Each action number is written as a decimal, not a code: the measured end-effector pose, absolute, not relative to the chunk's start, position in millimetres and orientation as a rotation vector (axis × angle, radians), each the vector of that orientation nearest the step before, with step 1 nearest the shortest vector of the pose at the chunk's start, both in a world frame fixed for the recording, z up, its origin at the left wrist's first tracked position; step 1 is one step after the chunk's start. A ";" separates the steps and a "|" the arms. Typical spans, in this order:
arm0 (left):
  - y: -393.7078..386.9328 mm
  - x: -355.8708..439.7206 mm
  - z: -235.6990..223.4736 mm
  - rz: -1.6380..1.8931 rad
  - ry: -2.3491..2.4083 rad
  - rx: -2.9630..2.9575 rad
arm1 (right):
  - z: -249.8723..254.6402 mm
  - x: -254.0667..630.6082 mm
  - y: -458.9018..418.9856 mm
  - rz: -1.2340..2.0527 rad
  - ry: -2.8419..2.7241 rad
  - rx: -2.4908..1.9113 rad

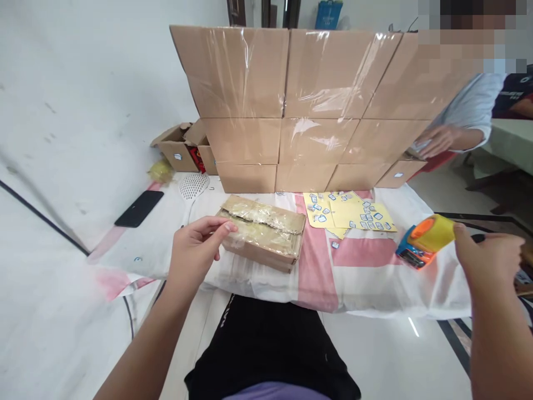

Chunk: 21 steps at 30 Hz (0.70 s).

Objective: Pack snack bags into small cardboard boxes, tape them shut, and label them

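A small cardboard box (260, 253) lies on the cloth in front of me, its top flaps strapped with shiny tape and a ragged seam showing. My left hand (200, 241) is at the box's left end, thumb and forefinger pinched together over its top edge. Whatever may be between those fingertips is too small to make out. Off to the right, my right hand (489, 253) is closed on a tape dispenser (416, 253) with a blue and orange head and a yellowish roll, held over the table's right side. The hand's own fingers partly hide its grip.
A tall wall of taped cardboard boxes (320, 100) stands behind. Yellow sheets with stickers (350, 214) lie right of the box. A black phone (139, 209), a perforated skimmer (194, 187) and an open carton (179, 153) are on the left. Another person's hand (437, 139) is behind at right.
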<state>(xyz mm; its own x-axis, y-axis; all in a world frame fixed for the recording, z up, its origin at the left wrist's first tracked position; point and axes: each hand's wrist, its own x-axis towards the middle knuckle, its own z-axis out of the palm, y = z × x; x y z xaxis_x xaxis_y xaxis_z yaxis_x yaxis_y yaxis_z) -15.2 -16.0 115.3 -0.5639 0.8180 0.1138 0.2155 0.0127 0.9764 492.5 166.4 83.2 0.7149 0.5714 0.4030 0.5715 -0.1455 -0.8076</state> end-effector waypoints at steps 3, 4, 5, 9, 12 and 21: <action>-18.7 -1.7 118.8 1.530 1.803 1.121 | 114.8 411.4 126.2 0.202 -1.269 -1.701; -20.6 4.3 119.2 1.503 1.800 1.162 | 123.9 375.2 110.0 0.350 -1.491 -1.495; -23.1 10.5 119.1 1.480 1.791 1.214 | 131.6 338.3 93.8 0.467 -1.718 -1.247; -39.5 28.3 114.4 1.457 1.741 1.523 | 149.1 225.9 42.7 0.636 -2.203 -0.633; -53.3 27.3 110.3 1.482 1.704 1.671 | 151.3 199.1 25.6 0.481 -2.388 -0.506; -46.0 7.0 114.2 1.521 1.835 1.608 | 158.3 204.5 23.8 0.298 -2.346 -0.509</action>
